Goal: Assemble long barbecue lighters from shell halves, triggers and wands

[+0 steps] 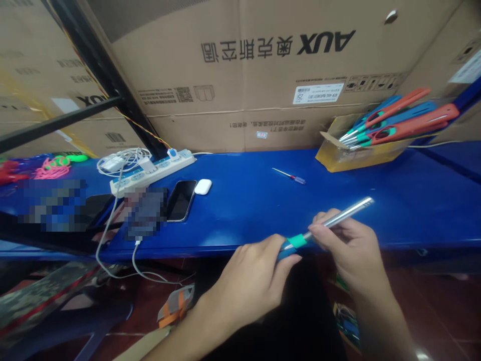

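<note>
Fingers (289, 258) of the left hand (248, 281) are clamped on the blue and green handle end of a metal-shafted tool (330, 222), held just in front of the worktop (244, 215) edge. Far left on the blue worktop: pink and green cords (52, 166), then a white power strip (154, 170) with chargers and white cables plugged in. Just beside it lie a dark phone (181, 200) and a white earbud case (203, 186), near each other. Mid-worktop, well apart: a small screwdriver (289, 175). Right hand (349, 245) fingers are closed around the tool's silver shaft, which tilts up to the right. Behind it, an open cardboard box (353, 153) holds like tools with orange and blue handles (398, 118). Large cartons (263, 75) stand behind.
</note>
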`<state>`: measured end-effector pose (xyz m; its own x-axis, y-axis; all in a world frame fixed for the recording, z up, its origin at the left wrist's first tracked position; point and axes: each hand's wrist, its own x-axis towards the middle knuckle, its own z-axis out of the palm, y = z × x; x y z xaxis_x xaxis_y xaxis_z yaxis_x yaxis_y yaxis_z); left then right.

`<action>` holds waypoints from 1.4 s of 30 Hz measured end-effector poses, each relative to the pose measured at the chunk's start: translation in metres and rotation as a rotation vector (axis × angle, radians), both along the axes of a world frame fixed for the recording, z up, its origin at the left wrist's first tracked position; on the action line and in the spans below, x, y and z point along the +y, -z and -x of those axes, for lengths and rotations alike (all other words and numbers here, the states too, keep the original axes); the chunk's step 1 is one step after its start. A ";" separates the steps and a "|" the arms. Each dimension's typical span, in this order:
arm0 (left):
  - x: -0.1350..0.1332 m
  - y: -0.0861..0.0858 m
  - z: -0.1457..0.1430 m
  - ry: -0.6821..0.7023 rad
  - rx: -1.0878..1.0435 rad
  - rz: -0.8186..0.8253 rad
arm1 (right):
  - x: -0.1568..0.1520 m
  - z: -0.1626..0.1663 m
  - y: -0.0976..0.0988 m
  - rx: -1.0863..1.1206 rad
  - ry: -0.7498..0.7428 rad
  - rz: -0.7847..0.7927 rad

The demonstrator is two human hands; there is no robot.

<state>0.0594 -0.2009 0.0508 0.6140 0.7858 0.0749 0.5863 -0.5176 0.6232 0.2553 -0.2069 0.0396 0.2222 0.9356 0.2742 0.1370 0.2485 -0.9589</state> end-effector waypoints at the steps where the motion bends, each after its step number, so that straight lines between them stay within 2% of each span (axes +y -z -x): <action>1: -0.001 -0.001 0.000 -0.001 -0.001 -0.004 | -0.001 0.000 0.001 0.016 -0.011 -0.010; 10: -0.006 -0.005 0.002 0.028 0.007 -0.091 | -0.007 -0.002 0.006 0.072 -0.076 -0.068; 15: -0.006 -0.007 0.004 0.039 -0.020 -0.045 | -0.014 -0.003 -0.001 0.019 -0.068 -0.028; 25: -0.005 -0.010 0.005 0.075 -0.050 0.017 | -0.018 -0.019 -0.006 -0.100 -0.263 -0.059; 32: -0.006 -0.006 0.004 0.100 -0.089 -0.060 | -0.018 -0.015 -0.005 -0.093 -0.221 -0.083; 39: -0.007 0.002 0.006 0.111 -0.112 -0.205 | -0.020 -0.015 -0.006 -0.086 -0.376 -0.124; 42: -0.008 0.004 0.007 0.107 -0.099 -0.220 | -0.022 -0.015 -0.005 -0.071 -0.387 -0.118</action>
